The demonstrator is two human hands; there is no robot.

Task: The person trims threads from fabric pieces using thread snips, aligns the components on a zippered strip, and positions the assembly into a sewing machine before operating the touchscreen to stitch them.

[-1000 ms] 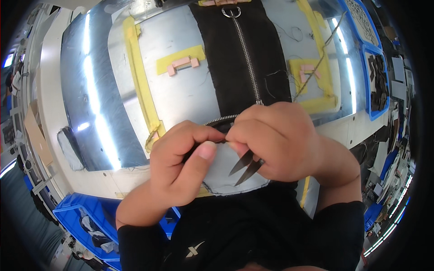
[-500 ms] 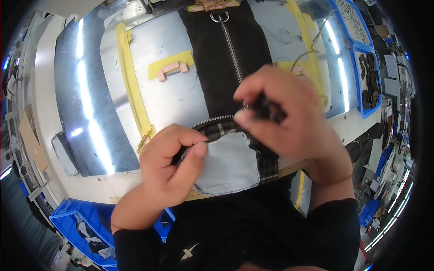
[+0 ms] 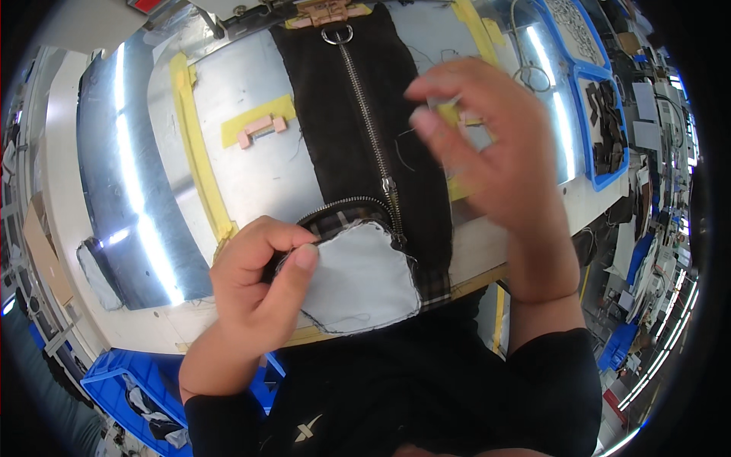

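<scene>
A dark fabric panel [image 3: 346, 114] with a long metal zipper [image 3: 369, 118] lies on the work surface. The zipper's slider [image 3: 388, 186] sits near its lower end, where the teeth curve round a rounded piece with white backing [image 3: 364, 286]. Dark plaid fabric [image 3: 435, 288] shows along that piece's edge. My left hand [image 3: 263, 282] pinches the left edge of the white-backed piece between thumb and fingers. Raised over the panel's right side, my right hand [image 3: 487, 137] is slightly blurred, thumb and fingers apart, with nothing seen between them. A loose thread [image 3: 403, 148] shows near its fingertips.
Pink blocks [image 3: 261, 131] sit on yellow tape left of the panel. A pink clamp-like block [image 3: 327, 11] is at its far end. Blue trays [image 3: 601, 186] with dark strips and metal rings stand at the right; a blue bin [image 3: 114, 373] with fabric pieces stands lower left.
My right hand has moved up and right, off the zipper, and its fingers have spread. The dark thing in it no longer shows. The zipper slider is now uncovered; my left hand keeps its pinch.
</scene>
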